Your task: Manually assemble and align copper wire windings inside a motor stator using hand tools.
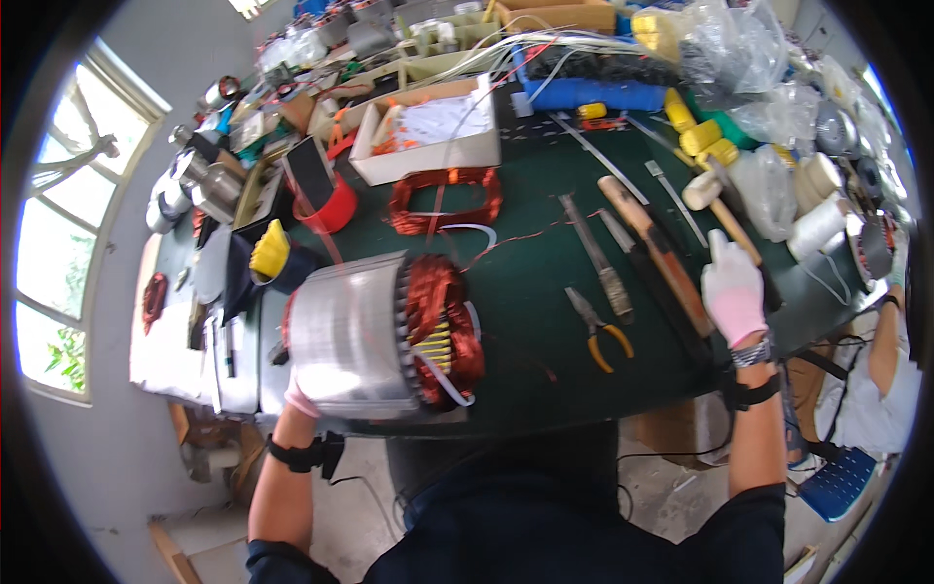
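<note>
well, notes from the bench:
left hand (pixel 300 397): mostly hidden under the near edge of the stator (pixel 375 336); only a bit of pink glove shows below the casing. i cannot tell whether my fingers are curled or flat there.
right hand (pixel 732 292): pink glove, fingers loosely together and stretched forward, closed on nothing; it rests at the near ends of the wooden-handled tools (pixel 654 255).
stator: lies on its side on the green table (pixel 545 321), near the front edge, left of centre; silver casing, copper windings and yellow slot strips face right.
pliers (pixel 595 329): yellow grips, flat on the table between stator and right hand, apart from both.
file (pixel 597 259): just beyond the pliers, lying lengthwise.
mallet (pixel 718 200): pale head beyond my right fingertips; its handle is partly covered by the glove.
copper coil (pixel 446 200): loose, beyond the stator, in front of a white box (pixel 428 141).
far clutter: bags, spools, tins; too bent and small to sort.
right rim: another person's arm, cut off.
</note>
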The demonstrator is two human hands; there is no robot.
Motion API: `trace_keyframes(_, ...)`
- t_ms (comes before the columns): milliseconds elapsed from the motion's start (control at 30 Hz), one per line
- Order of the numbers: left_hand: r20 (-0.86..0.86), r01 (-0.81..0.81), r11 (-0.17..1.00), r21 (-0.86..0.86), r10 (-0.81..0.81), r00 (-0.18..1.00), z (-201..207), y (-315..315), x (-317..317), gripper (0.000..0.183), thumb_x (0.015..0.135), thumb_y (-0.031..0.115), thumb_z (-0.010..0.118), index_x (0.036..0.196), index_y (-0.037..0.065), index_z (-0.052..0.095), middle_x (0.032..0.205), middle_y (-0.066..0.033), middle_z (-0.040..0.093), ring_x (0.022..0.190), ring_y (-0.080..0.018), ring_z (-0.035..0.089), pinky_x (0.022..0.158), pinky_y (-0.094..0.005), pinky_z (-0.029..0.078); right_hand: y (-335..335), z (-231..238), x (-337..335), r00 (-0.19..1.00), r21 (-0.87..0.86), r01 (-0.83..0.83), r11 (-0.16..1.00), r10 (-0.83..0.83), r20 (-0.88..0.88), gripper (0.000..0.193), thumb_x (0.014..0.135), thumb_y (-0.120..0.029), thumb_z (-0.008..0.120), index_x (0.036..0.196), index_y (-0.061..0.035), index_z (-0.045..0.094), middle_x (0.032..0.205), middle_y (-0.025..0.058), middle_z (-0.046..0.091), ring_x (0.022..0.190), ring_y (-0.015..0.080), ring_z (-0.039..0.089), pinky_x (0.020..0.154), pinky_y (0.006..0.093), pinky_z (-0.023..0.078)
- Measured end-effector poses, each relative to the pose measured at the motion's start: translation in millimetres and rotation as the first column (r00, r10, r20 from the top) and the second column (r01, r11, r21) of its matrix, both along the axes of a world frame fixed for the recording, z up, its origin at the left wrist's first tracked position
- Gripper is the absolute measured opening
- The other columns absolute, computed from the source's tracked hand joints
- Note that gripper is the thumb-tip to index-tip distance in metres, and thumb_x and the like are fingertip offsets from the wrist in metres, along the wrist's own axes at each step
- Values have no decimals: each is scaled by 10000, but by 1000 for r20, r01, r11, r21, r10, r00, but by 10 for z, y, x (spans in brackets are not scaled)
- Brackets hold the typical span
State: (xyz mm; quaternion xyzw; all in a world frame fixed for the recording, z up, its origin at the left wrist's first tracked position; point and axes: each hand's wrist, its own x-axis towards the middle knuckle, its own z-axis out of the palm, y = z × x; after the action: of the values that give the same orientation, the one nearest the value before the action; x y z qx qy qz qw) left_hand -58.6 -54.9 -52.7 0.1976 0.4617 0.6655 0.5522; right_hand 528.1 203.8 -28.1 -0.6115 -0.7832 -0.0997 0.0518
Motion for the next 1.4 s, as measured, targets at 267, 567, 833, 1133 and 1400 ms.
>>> trace_keyframes(267,-953,-299,954,-8,82,290,1278,80,591,312,1057,142,537,1304,-22,636,1073,-63,653,884,-111,619,807,-276,520,-697,709,-166,774,-37,-289,957,211,-597,404,763,62,599,1165,26,634,1067,203,582,1032,376,603,952,422,492)
trace_keyframes(567,-945,-166,958,235,265,190,1641,584,1123,296,1057,16,483,1304,-36,638,962,-8,604,861,-72,523,792,-229,437,-1023,796,-1028,641,-191,-706,682,500,-582,539,839,-28,724,1345,-211,696,805,110,584,731,297,653,633,391,526)
trace_keyframes(833,-894,-196,942,272,322,312,1552,551,1069,319,1070,2,438,1315,-46,636,943,-5,548,834,-61,461,783,-230,407,-964,836,-1146,689,-36,-699,714,659,-302,586,803,-20,699,1341,-254,715,832,61,580,711,247,629,599,380,510)
trace_keyframes(1133,-904,-180,953,243,290,313,1517,520,1016,336,1135,98,404,1368,-80,567,942,-12,492,842,-62,425,781,-220,364,-779,1036,-1205,566,-43,-824,564,821,-80,453,846,-169,661,1283,-254,745,761,9,493,666,176,559,565,336,416)
trace_keyframes(1400,-852,-146,957,251,290,436,1527,530,972,360,1109,90,440,1408,-70,561,973,-33,575,901,-72,508,855,-244,445,-691,783,-1565,450,106,-878,466,881,-148,384,834,-226,682,1202,-265,786,783,8,455,667,177,528,580,333,396)
